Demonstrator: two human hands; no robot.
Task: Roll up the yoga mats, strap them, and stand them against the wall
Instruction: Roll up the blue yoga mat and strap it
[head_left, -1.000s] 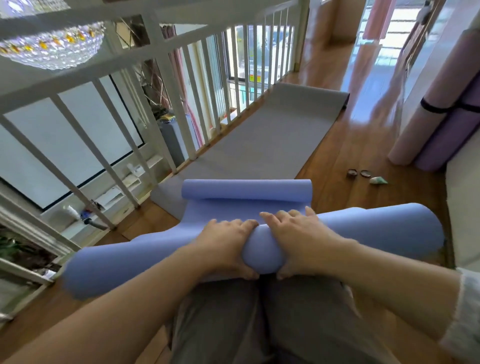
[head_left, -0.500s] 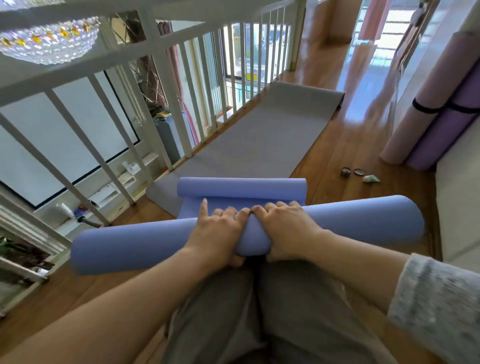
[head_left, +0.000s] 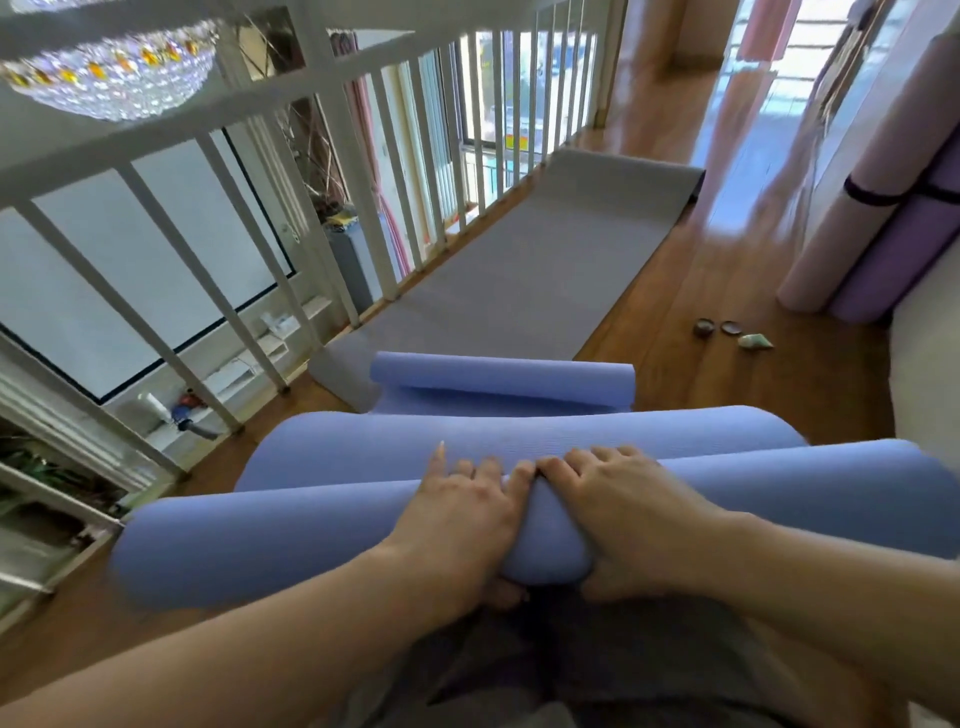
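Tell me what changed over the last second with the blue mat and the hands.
The left hand and right hand kept gripping the blue roll and turned it on toward the curled far end; the flat stretch between has bulged into a hump. The left forefinger straightened. The grey mat and strapped rolls at the wall stayed put.

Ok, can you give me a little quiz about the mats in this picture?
1. True or false: the grey mat lies unrolled on the floor.
2. What colour is the strap on the pink mat?
3. Which mat do the left hand and right hand grip? A blue mat, B grey mat, C pink mat.
Key: 1 true; 2 black; 3 A.
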